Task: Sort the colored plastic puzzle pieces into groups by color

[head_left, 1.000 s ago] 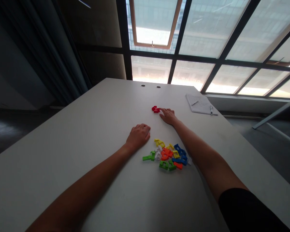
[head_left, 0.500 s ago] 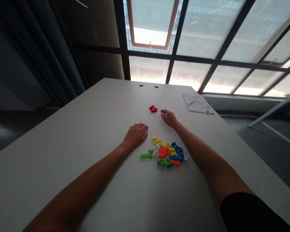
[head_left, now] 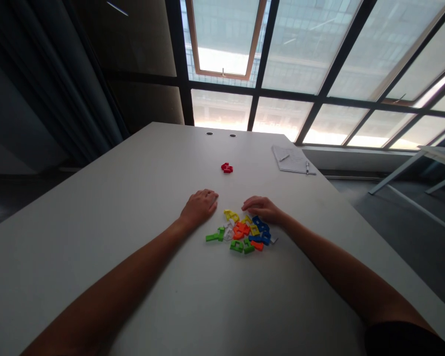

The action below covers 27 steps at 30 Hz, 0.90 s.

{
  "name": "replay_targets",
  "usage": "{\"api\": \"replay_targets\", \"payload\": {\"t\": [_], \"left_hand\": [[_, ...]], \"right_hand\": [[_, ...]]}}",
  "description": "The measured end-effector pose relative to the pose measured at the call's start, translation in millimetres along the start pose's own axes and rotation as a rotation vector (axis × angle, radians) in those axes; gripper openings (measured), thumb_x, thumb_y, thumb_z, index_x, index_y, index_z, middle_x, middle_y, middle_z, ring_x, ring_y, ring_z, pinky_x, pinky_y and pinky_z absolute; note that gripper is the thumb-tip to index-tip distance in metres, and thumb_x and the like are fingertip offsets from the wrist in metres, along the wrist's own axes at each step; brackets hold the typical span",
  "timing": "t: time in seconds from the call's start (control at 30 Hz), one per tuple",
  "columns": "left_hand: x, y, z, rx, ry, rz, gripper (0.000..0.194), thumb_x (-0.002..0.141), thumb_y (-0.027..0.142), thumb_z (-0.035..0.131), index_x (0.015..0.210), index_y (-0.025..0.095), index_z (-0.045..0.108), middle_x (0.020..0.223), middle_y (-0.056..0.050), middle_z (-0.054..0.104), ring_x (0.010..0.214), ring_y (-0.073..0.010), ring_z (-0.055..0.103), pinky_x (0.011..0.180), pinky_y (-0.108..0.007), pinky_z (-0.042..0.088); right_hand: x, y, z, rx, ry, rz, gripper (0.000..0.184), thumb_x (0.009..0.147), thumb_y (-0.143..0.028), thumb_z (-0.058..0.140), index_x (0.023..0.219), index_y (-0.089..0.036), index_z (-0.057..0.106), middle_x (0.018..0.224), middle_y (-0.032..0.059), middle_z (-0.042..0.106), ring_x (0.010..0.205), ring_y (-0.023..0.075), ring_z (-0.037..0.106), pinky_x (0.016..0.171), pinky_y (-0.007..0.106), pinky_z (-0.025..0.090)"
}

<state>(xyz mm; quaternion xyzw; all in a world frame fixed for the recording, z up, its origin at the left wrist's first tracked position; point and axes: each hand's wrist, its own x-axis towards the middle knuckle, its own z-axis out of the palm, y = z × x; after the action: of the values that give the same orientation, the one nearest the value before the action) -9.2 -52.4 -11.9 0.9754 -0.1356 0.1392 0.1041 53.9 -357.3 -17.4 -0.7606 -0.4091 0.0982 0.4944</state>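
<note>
A mixed pile of small plastic pieces lies on the white table: yellow pieces, blue pieces, orange-red pieces, green pieces and white ones. Left of the pile my left hand rests palm down on the tabletop, fingers stretched out and nothing held. My right hand is just beyond the pile's far right, close to the blue and yellow pieces. Its fingers extend leftward, apparently holding nothing. Farther out, away from both hands, sits a small cluster of red pieces.
Toward the table's far right lies paper with a pen and a marker on it. Two round cable holes are near the far edge. Beyond are large windows and, at left, a dark curtain.
My right hand has come back from beside the red pieces to the far side of the pile. My left hand stays resting on the table. The view has shifted slightly.
</note>
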Motion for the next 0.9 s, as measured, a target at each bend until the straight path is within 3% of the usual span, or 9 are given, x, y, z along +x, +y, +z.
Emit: {"api": "replay_targets", "payload": {"t": [0.13, 0.4, 0.63, 0.8, 0.9], "left_hand": [[0, -1, 0.4, 0.004, 0.0, 0.006, 0.034, 0.102, 0.03, 0.051, 0.13, 0.023, 0.07, 0.136, -0.011, 0.07, 0.122, -0.0286, 0.065, 0.106, -0.046, 0.053], [1, -3, 2.0, -0.012, 0.0, 0.008, 0.034, 0.102, 0.031, 0.052, 0.129, 0.024, 0.07, 0.136, -0.011, 0.07, 0.124, -0.029, 0.064, 0.108, -0.046, 0.052], [2, -5, 4.2, -0.012, 0.01, 0.021, 0.034, 0.101, 0.031, 0.053, 0.129, 0.024, 0.07, 0.135, -0.012, 0.07, 0.123, -0.0302, 0.064, 0.106, -0.047, 0.053], [2, -5, 4.2, -0.022, 0.011, 0.022, 0.033, 0.1, 0.031, 0.054, 0.128, 0.025, 0.071, 0.134, -0.012, 0.071, 0.123, -0.0302, 0.065, 0.107, -0.047, 0.052], [3, -5, 4.3, -0.02, 0.004, 0.022, 0.034, 0.101, 0.031, 0.053, 0.129, 0.024, 0.071, 0.134, -0.012, 0.07, 0.122, -0.0305, 0.065, 0.106, -0.048, 0.053]], "right_hand": [[1, -8, -8, -0.074, -0.197, -0.089, 0.025, 0.095, -0.048, 0.073, 0.1, -0.028, 0.087, 0.111, 0.0067, 0.083, 0.125, 0.0281, 0.066, 0.113, 0.047, 0.05], [3, -4, -3, -0.181, -0.066, -0.137, 0.028, 0.097, -0.051, 0.072, 0.1, -0.026, 0.086, 0.109, 0.0076, 0.082, 0.115, 0.0259, 0.07, 0.111, 0.044, 0.05], [3, -11, -8, -0.205, -0.221, -0.066, 0.036, 0.086, -0.058, 0.083, 0.104, -0.027, 0.085, 0.115, 0.007, 0.079, 0.131, 0.0299, 0.061, 0.118, 0.045, 0.043], [3, -7, 1, -0.284, 0.017, 0.026, 0.026, 0.092, -0.045, 0.078, 0.107, -0.024, 0.082, 0.106, 0.0071, 0.078, 0.102, 0.024, 0.071, 0.097, 0.038, 0.055], [2, 0, 5, -0.365, 0.18, 0.08, 0.016, 0.093, -0.033, 0.075, 0.103, -0.022, 0.081, 0.098, 0.0056, 0.078, 0.087, 0.0201, 0.07, 0.087, 0.034, 0.055]]}}
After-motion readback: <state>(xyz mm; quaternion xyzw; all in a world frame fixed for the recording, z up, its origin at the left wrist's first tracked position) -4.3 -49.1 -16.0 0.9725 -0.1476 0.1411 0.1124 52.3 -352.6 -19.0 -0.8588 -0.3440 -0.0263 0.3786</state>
